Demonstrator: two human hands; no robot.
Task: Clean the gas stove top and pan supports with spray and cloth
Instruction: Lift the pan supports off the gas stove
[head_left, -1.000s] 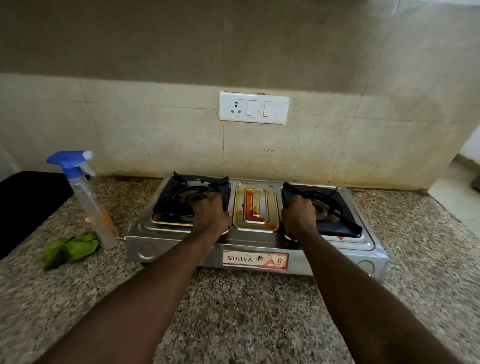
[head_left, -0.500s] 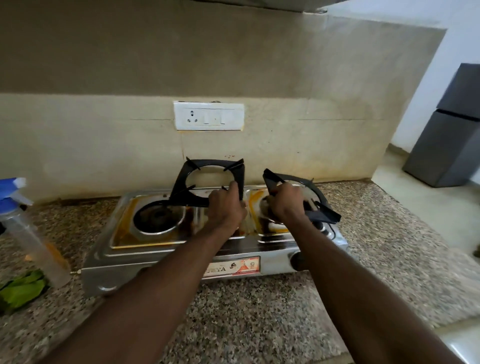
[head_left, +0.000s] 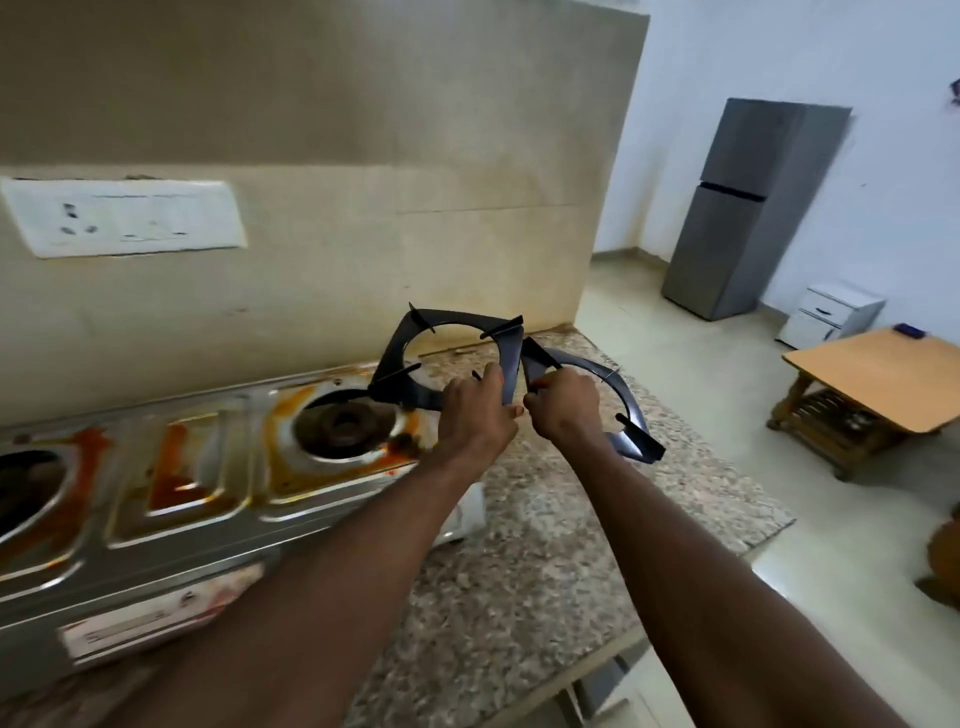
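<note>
2 bare forearms reach forward over the speckled granite desk (head_left: 519, 545). At the near left, the steel gas stove (head_left: 156, 545) sits on the desk, its front label blurred and its top streaked with orange and red stains around the centre tray (head_left: 176, 467) and the uncovered right burner (head_left: 340, 423). Past the stove's right end, the left hand (head_left: 475, 410) grips 1 black pan support (head_left: 511, 358) by its edge, tilted nearly upright in the air. Just beside it, the right hand (head_left: 563, 410) clasps the second pan support (head_left: 636, 444), which slants down to the right above the desk. The 2 supports almost meet between the hands. Behind is the tiled wall with a white socket plate (head_left: 124, 218), and far right a grey fridge (head_left: 748, 208).
</note>
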